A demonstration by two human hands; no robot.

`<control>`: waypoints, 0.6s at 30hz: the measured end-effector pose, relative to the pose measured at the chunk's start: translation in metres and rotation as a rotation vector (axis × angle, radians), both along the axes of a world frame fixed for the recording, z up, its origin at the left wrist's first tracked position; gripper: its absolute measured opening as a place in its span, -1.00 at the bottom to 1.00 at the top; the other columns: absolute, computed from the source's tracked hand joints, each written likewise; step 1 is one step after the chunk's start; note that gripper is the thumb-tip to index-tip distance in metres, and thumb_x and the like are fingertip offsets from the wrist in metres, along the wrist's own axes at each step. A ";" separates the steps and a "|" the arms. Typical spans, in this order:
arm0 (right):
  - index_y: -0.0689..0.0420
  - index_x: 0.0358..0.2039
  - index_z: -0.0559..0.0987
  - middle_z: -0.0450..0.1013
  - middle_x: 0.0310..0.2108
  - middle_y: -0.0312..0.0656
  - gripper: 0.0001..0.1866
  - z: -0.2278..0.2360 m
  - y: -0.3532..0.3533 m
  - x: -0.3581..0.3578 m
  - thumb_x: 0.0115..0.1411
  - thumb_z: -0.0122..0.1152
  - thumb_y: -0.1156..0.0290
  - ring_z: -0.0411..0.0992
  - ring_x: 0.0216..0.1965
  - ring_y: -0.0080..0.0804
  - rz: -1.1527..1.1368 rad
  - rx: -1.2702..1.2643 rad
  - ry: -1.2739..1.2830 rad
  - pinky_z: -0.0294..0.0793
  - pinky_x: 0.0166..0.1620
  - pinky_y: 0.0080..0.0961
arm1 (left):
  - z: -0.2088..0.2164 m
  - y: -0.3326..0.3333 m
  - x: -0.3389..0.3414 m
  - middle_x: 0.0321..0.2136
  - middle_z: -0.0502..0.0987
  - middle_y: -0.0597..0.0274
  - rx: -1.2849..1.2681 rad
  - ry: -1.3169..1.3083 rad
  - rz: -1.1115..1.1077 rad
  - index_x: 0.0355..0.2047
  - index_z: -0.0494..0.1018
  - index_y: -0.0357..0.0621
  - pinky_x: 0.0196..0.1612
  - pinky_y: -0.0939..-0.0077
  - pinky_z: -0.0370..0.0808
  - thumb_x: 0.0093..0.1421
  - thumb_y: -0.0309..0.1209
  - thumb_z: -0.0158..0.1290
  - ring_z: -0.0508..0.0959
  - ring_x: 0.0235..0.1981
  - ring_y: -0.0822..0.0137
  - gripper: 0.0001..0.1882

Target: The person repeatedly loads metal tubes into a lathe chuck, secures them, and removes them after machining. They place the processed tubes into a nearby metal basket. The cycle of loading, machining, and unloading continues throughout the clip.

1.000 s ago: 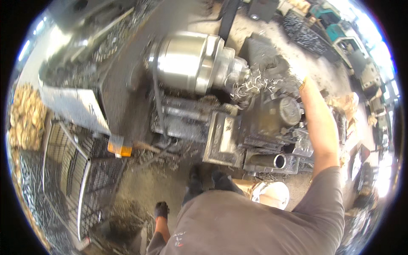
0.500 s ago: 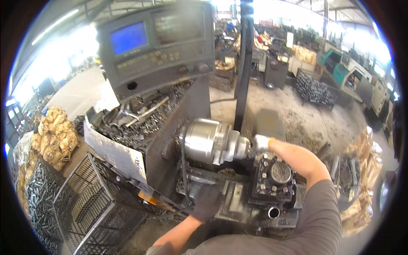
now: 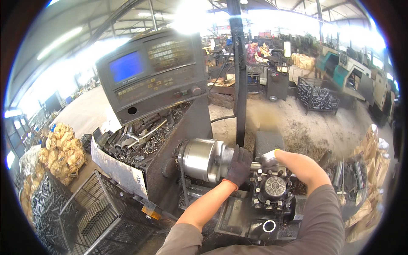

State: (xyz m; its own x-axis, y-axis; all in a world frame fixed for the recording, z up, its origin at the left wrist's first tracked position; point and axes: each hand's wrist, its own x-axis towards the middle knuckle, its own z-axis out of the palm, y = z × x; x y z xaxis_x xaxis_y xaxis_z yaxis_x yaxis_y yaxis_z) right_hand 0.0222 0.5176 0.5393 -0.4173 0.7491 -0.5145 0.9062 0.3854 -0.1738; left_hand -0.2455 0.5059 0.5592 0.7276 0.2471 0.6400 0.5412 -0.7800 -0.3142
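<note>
My left hand [image 3: 239, 166], in a dark glove with an orange cuff, lies against the front of the shiny lathe chuck [image 3: 199, 160]. Its fingers point upward, stretched out, and hide much of the chuck's jaws. Just to the right, my right hand [image 3: 269, 159], in a pale grey glove, is closed round the outer end of a metal bar [image 3: 255, 166]. A short stretch of this bar shows between the two hands; its left end is hidden behind the left glove. Below the right hand sits a dark tool post [image 3: 274, 187] ringed with bolts.
A control panel [image 3: 155, 72] with a blue screen rises behind a chip-filled tray [image 3: 136, 138]. At lower left stands a black mesh crate [image 3: 95, 214], beside heaped metal parts [image 3: 44, 212] and tan sacks [image 3: 63, 153]. A dark post [image 3: 239, 76] stands behind the chuck.
My left hand has risen from low beside the machine bed to the chuck's front. My right hand sits farther from the chuck, with more bar showing. The whole view has tilted upward.
</note>
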 end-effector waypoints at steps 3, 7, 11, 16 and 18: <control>0.15 -0.01 0.68 0.67 -0.11 0.08 -0.55 0.054 -0.074 0.042 0.10 0.47 0.26 0.62 -0.17 0.01 -0.206 0.270 0.068 0.61 -0.10 -0.19 | -0.016 0.012 0.009 -0.09 0.50 0.07 0.085 -0.123 -0.088 0.03 0.54 -0.04 0.49 -0.10 0.14 0.19 -0.38 0.14 0.48 0.12 0.00 -0.63; 0.25 -0.07 0.59 0.63 -0.33 0.20 -0.51 0.106 -0.254 0.036 0.08 0.48 0.19 0.65 -0.37 0.04 -0.885 1.059 0.410 0.64 -0.28 -0.15 | -0.022 0.020 0.007 0.14 0.48 -0.18 -0.209 0.077 -0.093 0.15 0.49 -0.32 0.47 -0.17 0.23 0.23 -0.28 0.11 0.44 0.26 -0.16 -0.48; 0.29 -0.12 0.60 0.56 -0.49 -0.14 -0.56 0.048 -0.471 -0.015 0.03 0.46 0.32 0.54 -0.45 -0.36 -1.636 0.920 0.805 0.59 -0.32 -0.26 | -0.003 0.014 0.004 0.24 0.50 -0.23 -0.182 0.176 -0.029 0.23 0.51 -0.30 0.50 -0.18 0.20 0.20 -0.15 0.17 0.44 0.33 -0.17 -0.35; 0.20 -0.28 0.77 0.70 -0.31 0.00 -0.66 -0.153 -0.642 -0.061 0.19 0.49 0.13 0.65 -0.44 -0.31 -2.506 0.077 0.682 0.64 -0.34 -0.20 | 0.037 -0.003 0.005 0.34 0.47 -0.23 -0.119 0.478 0.100 0.29 0.52 -0.05 0.64 -0.13 -0.25 0.26 0.12 0.19 0.36 0.45 -0.06 -0.28; 0.18 -0.37 0.74 0.70 -0.37 0.00 -0.76 -0.192 -0.671 -0.057 0.12 0.41 0.24 0.65 -0.39 -0.09 -2.051 0.219 -0.193 0.66 -0.22 -0.23 | 0.046 -0.007 0.004 0.29 0.50 -0.21 -0.104 0.448 0.096 0.25 0.56 -0.02 0.64 -0.10 -0.20 0.21 0.11 0.24 0.37 0.44 -0.06 -0.30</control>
State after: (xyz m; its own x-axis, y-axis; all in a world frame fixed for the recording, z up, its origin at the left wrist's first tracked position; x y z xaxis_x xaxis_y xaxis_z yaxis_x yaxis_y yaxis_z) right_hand -0.0345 -0.1536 0.3477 0.9548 -0.0042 -0.2971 -0.0499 -0.9880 -0.1462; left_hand -0.2418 0.4984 0.6052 0.8973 0.3727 0.2366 0.4412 -0.7731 -0.4558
